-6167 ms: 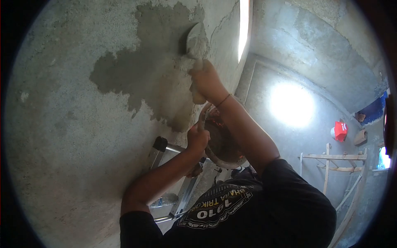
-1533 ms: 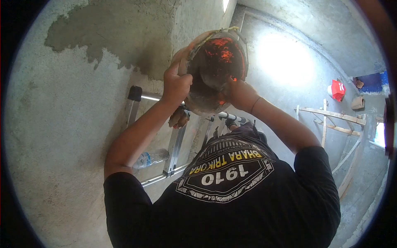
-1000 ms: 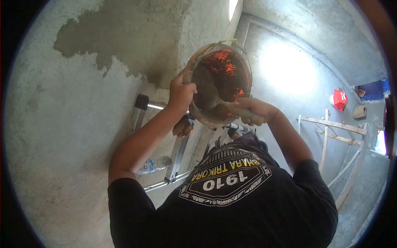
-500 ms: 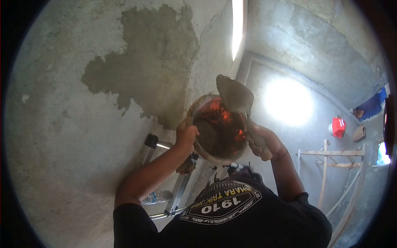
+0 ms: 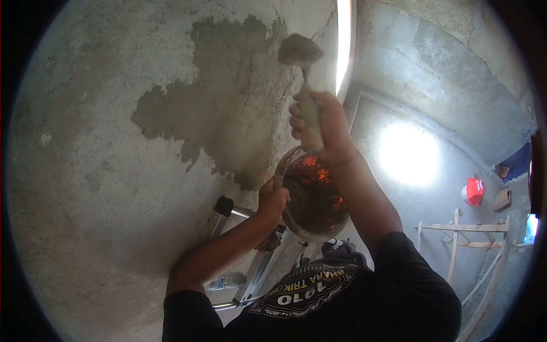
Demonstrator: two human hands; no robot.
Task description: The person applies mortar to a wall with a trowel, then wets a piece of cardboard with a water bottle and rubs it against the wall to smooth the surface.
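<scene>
My right hand [image 5: 325, 122] is wrapped round the handle of a trowel [image 5: 301, 50], raised close to the wall [image 5: 102, 188]. The trowel's blade is smeared with grey mortar and overlaps the right side of a darker, wet-looking patch of mortar [image 5: 228, 102]. Below it, my left hand [image 5: 272, 202] grips the left rim of a round bucket [image 5: 296, 225], thumb over the edge. Reddish orange shows through the grey coating inside the bucket, and dark material lies in it. My right forearm covers part of the bucket's right side.
A metal ladder [image 5: 250, 273] stands below my left arm, with a clear plastic bottle [image 5: 228, 280] beside it. To the right are a wooden frame [image 5: 456, 239] and a red-and-white container [image 5: 473, 191]. A bright narrow opening [image 5: 343, 45] runs along the wall's right edge.
My right hand has lifted the trowel up and left, from over the bucket to the wall beside the wet patch. My left hand still holds the bucket; the whole view has shifted slightly.
</scene>
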